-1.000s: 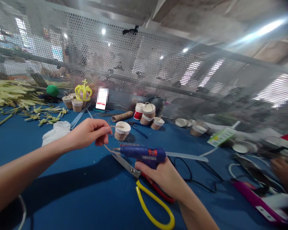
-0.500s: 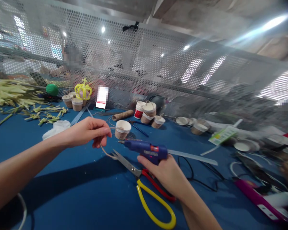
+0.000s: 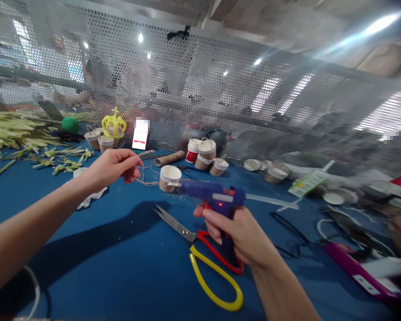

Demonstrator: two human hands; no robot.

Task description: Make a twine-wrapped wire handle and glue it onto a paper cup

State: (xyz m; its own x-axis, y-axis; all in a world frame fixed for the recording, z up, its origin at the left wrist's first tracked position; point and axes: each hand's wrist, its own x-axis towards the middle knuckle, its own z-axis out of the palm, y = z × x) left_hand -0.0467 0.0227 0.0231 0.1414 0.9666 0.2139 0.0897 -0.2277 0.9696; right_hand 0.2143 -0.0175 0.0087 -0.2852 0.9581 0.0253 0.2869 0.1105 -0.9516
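Note:
My left hand (image 3: 120, 166) pinches a short piece of twine (image 3: 147, 183), whose ends stick out to the right of the fingers. My right hand (image 3: 235, 229) is wrapped round the grip of a blue glue gun (image 3: 217, 196) with a small red light on. A clear glue stick (image 3: 270, 200) juts from the gun's back, and its nozzle points left, in front of a small white paper cup (image 3: 170, 173) wrapped in twine low down. Below the gun lie scissors (image 3: 190, 243) with one red and one yellow handle, blades slightly apart.
Behind the cup lie a roll of twine (image 3: 169, 158) and several stacked twine-wrapped cups (image 3: 205, 154). A lit phone (image 3: 140, 133) leans on the perforated metal screen (image 3: 173, 89). At left are pale plant strips (image 3: 13, 131) and crumpled white tissue (image 3: 90, 196); a purple power strip (image 3: 357, 272) sits right.
My right hand has raised the glue gun and turned it more upright in the grip. My left hand has moved up and left with the twine, away from the scissors' tips.

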